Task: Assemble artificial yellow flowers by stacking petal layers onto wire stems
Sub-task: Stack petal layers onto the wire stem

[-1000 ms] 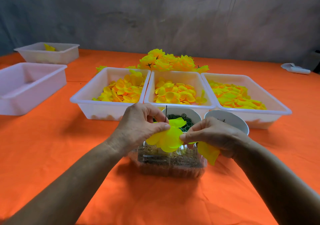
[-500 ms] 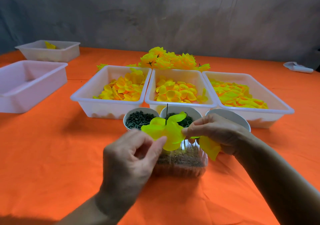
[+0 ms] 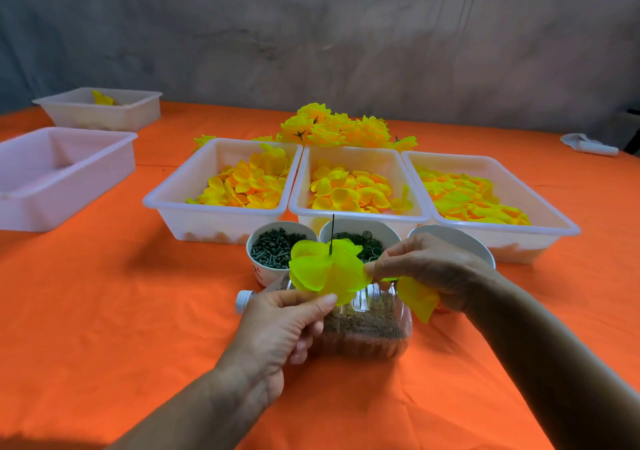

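Note:
A yellow-green petal layer (image 3: 325, 269) sits threaded on a thin dark wire stem (image 3: 332, 231) that sticks up through its middle. My left hand (image 3: 280, 328) holds the flower from below, thumb at the layer's lower edge. My right hand (image 3: 426, 269) pinches the layer's right edge and also holds a second loose petal layer (image 3: 417, 299) under its fingers. Three white trays (image 3: 221, 221) (image 3: 360, 219) (image 3: 540, 231) behind hold yellow petal layers. A heap of finished yellow flowers (image 3: 343, 131) lies beyond them.
A clear plastic bottle (image 3: 367, 325) with brown contents lies under my hands. Three white bowls stand in front of the trays: the left bowl (image 3: 258, 269) holds dark green pieces, the middle bowl (image 3: 384, 230) small rings, the right bowl (image 3: 460, 238) hides its contents. Two white tubs (image 3: 62, 172) (image 3: 104, 110) stand far left on the orange cloth.
My left hand dropped from the top of the petal layer to beneath it and then closed on the flower from below. The layer now sits spread out on the wire.

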A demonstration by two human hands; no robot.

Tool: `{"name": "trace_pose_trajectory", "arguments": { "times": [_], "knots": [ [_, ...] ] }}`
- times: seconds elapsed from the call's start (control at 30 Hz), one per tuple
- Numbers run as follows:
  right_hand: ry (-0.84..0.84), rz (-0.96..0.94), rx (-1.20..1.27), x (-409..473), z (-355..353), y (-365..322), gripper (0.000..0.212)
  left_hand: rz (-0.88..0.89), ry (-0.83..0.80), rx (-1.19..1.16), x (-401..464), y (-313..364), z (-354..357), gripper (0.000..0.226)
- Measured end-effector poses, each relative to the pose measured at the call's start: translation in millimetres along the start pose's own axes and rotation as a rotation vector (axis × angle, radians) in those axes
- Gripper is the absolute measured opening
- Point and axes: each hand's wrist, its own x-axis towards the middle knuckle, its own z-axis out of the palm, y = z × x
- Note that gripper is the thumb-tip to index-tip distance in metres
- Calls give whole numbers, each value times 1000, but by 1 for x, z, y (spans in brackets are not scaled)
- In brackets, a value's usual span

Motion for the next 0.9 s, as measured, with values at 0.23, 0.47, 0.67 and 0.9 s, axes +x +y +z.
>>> {"name": "trace_pose_trajectory", "arguments": {
  "times": [0.23,0.47,0.67,0.9],
  "knots": [
    [51,-15,-58,1,-1,-5,41,-45,15,-11,0,3,-2,17],
    [44,-13,-70,1,2,-4,41,69,112,9,-5,1,-10,18],
    [44,9,-58,2,1,-4,37,944,385,408,-9,37,-18,14],
    [52,0,-56,1,0,-4,34,705,127,812,25,54,-5,22]
  ]
}}
